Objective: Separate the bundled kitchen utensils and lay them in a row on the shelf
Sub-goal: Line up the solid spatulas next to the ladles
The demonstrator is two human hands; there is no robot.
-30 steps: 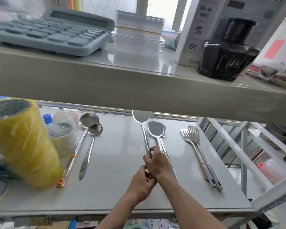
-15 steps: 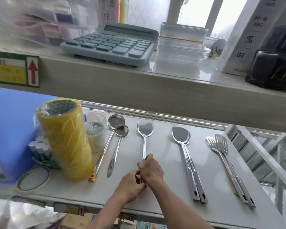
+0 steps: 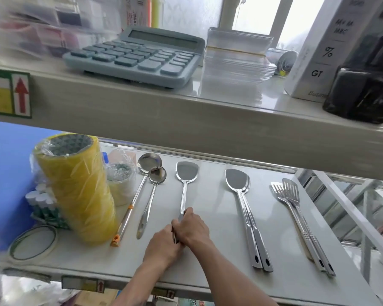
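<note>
A single steel spatula (image 3: 184, 180) lies on the lower shelf (image 3: 210, 217), blade pointing away. My right hand (image 3: 192, 228) and my left hand (image 3: 163, 248) both close on its handle near the shelf's front. To the right lies a pair of stacked spatulas (image 3: 245, 208), still together. Further right is a pair of slotted turners (image 3: 296, 215), one on top of the other. Left of my hands lie a small ladle (image 3: 152, 195) and a larger ladle (image 3: 139, 186) with an orange-tipped handle, their bowls overlapping.
A tall yellow tape stack (image 3: 75, 186) and wrapped rolls (image 3: 119, 184) crowd the shelf's left end, with a flat tape ring (image 3: 32, 241) at the front. The upper shelf (image 3: 164, 120) overhangs, carrying a calculator (image 3: 137, 56), plastic sleeves and a black ink bottle (image 3: 360, 85).
One spatula was pulled off the middle pair and carried left, now lying apart from the other two. Both hands stayed on its handle. The camera view swung left.
</note>
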